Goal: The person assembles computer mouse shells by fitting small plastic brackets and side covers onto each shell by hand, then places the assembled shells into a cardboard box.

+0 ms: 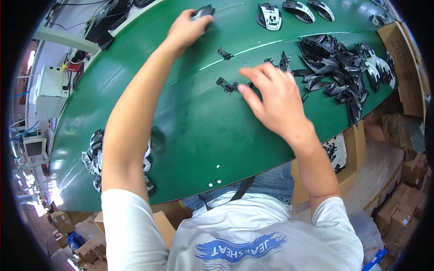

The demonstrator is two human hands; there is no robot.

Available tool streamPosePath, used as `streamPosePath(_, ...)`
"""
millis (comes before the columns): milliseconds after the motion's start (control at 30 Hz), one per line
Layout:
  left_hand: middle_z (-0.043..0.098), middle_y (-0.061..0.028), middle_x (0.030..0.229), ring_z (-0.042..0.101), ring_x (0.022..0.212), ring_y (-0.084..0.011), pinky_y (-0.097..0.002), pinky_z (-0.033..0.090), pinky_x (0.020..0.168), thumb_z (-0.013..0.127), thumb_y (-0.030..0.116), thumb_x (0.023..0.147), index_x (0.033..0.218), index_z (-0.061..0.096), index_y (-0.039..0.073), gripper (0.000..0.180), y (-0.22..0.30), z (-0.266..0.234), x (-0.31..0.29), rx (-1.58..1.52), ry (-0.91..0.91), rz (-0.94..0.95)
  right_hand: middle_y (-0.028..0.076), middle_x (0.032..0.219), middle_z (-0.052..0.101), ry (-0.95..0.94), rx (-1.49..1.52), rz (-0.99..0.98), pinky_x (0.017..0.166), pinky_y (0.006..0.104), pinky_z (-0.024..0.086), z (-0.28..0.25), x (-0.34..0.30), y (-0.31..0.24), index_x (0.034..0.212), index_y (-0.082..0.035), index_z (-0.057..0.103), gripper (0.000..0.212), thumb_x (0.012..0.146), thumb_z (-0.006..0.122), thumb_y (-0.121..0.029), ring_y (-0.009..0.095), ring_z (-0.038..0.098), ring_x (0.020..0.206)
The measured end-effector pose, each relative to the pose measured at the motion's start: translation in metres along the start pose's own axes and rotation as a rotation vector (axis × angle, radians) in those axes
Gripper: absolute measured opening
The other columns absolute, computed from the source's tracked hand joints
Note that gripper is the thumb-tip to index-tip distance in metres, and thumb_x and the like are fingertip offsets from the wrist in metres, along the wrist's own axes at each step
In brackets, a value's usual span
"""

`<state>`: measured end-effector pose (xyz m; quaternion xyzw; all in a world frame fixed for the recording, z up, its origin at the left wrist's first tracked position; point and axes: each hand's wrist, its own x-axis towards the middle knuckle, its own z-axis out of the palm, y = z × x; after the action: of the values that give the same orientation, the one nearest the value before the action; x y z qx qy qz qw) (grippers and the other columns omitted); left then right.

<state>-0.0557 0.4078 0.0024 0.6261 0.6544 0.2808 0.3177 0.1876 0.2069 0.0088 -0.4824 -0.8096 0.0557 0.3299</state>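
My left hand (186,30) is stretched to the far side of the green table, its fingers closed around a dark grey computer mouse shell (204,14). My right hand (276,97) hovers over the middle of the table, thumb and forefinger apart, with nothing visible between them. Small black plastic brackets lie near it: one bracket (224,85) just left of the fingertips, another bracket (224,53) farther off. More black parts (284,62) show behind the right hand, which partly hides them.
A heap of black and grey curved shell pieces (332,67) covers the right side. White-and-black mouse shells (270,18) stand at the back. Assembled-looking mice (96,153) cluster behind my left arm. Small white discs (210,184) lie near the front edge. Cardboard boxes (402,63) flank the table.
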Motion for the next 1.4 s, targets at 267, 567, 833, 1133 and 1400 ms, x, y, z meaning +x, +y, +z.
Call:
streamPosePath(267, 0.061, -0.0178, 0.151, 0.061, 0.136, -0.0278, -0.0441, 0.047, 0.114, 0.046, 0.039, 0.109, 0.156, 0.050, 0.002, 0.059, -0.016, -0.083, -0.213, -1.279, -0.239, -0.171, 0.015, 0.102, 0.074, -0.211, -0.236, 0.024, 0.086, 0.0499, 0.057, 0.060, 0.084, 0.016, 0.108, -0.008, 0.074, 0.026, 0.097, 0.070, -0.032, 0.035, 0.074, 0.093)
streamPosePath(567, 0.042, -0.0324, 0.163, 0.049, 0.148, -0.0406, -0.0519, 0.040, 0.123, 0.045, 0.037, 0.102, 0.162, 0.037, -0.003, 0.073, -0.019, -0.087, -0.342, -1.602, -0.191, -0.257, 0.005, 0.103, 0.074, -0.388, 0.789, 0.105, 0.084, 0.0316, 0.055, 0.020, 0.059, -0.047, 0.117, -0.003, 0.072, 0.025, 0.099, 0.075, -0.021, 0.013, 0.068, 0.090)
streamPosePath(833, 0.055, -0.0209, 0.155, 0.056, 0.142, -0.0321, -0.0480, 0.043, 0.120, 0.047, 0.035, 0.100, 0.162, 0.037, -0.002, 0.073, -0.013, -0.065, -0.343, -1.539, -0.291, -0.247, 0.002, 0.111, 0.068, -0.446, 1.637, 0.347, 0.084, 0.0271, 0.054, -0.010, -0.014, -0.093, 0.135, -0.002, 0.065, 0.035, 0.102, 0.073, -0.011, 0.009, 0.063, 0.097)
streamPosePath(1133, 0.059, -0.0105, 0.149, 0.062, 0.131, -0.0215, -0.0411, 0.049, 0.110, 0.047, 0.035, 0.105, 0.163, 0.038, 0.005, 0.066, -0.005, -0.043, -0.343, -1.499, -0.409, -0.229, 0.007, 0.107, 0.072, -0.230, 1.436, 0.363, 0.086, 0.0285, 0.056, -0.026, -0.029, -0.102, 0.134, -0.001, 0.067, 0.038, 0.097, 0.077, -0.002, 0.012, 0.068, 0.100)
streamPosePath(1400, 0.064, -0.0128, 0.141, 0.065, 0.125, -0.0230, -0.0413, 0.052, 0.106, 0.045, 0.033, 0.106, 0.159, 0.042, 0.001, 0.062, -0.013, -0.038, -0.355, -1.634, -0.446, -0.242, 0.014, 0.109, 0.075, -0.100, 0.772, -0.266, 0.072, 0.0308, 0.060, -0.018, -0.021, -0.100, 0.105, -0.005, 0.080, 0.033, 0.076, 0.079, 0.012, 0.022, 0.074, 0.088)
